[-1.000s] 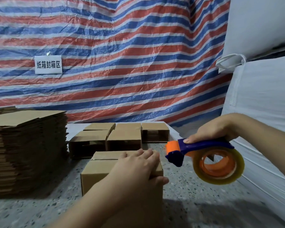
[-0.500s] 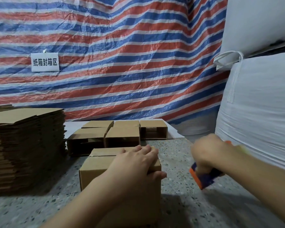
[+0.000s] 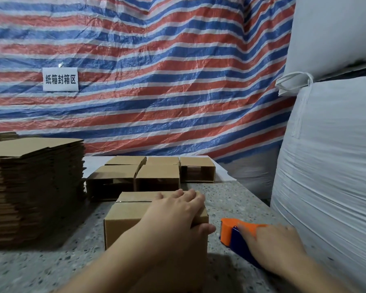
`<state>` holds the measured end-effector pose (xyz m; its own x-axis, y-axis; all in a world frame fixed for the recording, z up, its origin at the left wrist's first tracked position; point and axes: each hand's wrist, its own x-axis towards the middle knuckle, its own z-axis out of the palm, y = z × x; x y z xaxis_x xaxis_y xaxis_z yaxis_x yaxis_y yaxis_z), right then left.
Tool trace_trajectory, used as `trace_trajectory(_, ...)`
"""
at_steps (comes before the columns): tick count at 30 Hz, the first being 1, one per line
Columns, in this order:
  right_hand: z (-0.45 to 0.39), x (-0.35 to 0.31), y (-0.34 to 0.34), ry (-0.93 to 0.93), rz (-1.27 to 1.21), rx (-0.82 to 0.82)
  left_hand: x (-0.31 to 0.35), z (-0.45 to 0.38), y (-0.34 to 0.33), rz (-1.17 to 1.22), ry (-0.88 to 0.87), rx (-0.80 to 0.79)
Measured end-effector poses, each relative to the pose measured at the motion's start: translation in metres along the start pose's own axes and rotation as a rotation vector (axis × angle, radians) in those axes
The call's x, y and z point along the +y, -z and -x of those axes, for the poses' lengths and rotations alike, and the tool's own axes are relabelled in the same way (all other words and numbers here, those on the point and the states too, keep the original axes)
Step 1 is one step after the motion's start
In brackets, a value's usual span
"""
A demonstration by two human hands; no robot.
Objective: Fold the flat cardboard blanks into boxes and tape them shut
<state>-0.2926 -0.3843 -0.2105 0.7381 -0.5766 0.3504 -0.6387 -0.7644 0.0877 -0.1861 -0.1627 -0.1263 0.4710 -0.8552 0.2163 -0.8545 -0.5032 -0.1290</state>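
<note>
A small folded cardboard box (image 3: pixel 125 216) stands on the speckled stone table (image 3: pixel 230 199) in front of me, a tape seam across its top. My left hand (image 3: pixel 175 214) lies flat on the box top, thumb over the right edge. To the right, an orange and blue tape dispenser (image 3: pixel 230 233) rests low on the table, and my right hand (image 3: pixel 270 248) lies over its handle. A tall stack of flat cardboard blanks (image 3: pixel 34 187) stands at the left.
Several folded boxes (image 3: pixel 156 174) sit in rows behind the near box, some with open ends toward me. Large white bulk sacks (image 3: pixel 330 166) crowd the right side. A striped tarp (image 3: pixel 156 81) with a white label hangs behind.
My right hand has brought the tape dispenser down from the air to the table at the right of the box. The left hand has stayed on the box top.
</note>
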Motion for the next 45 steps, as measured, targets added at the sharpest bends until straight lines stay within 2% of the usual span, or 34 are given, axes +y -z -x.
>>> trace_trajectory(2,-0.011,0.002,0.021,0.075,-0.161,0.043,-0.001,0.0,-0.001,0.004,-0.003,0.006)
trace_trajectory(5,-0.027,0.001,0.049,0.124,-0.719,0.108,-0.002,-0.001,-0.002,0.006,-0.01,0.013)
trace_trajectory(8,-0.034,-0.008,0.063,0.225,-0.99,-0.033,-0.002,-0.001,-0.002,0.008,-0.014,0.025)
trace_trajectory(11,-0.034,-0.013,0.062,0.317,-0.988,-0.126,-0.001,0.0,-0.001,0.012,-0.016,0.032)
trace_trajectory(18,-0.022,-0.02,0.052,0.341,-1.067,-0.183,0.002,0.003,0.004,0.006,-0.013,0.023)
trace_trajectory(25,-0.015,-0.024,0.046,0.315,-0.978,-0.089,0.002,0.005,0.005,0.008,-0.013,0.026)
trace_trajectory(35,-0.005,-0.024,0.036,0.313,-1.069,0.042,0.004,0.008,0.008,0.016,-0.01,0.037)
trace_trajectory(45,0.004,-0.031,0.038,0.342,-1.145,-0.008,0.003,0.006,0.007,0.017,-0.013,0.034)
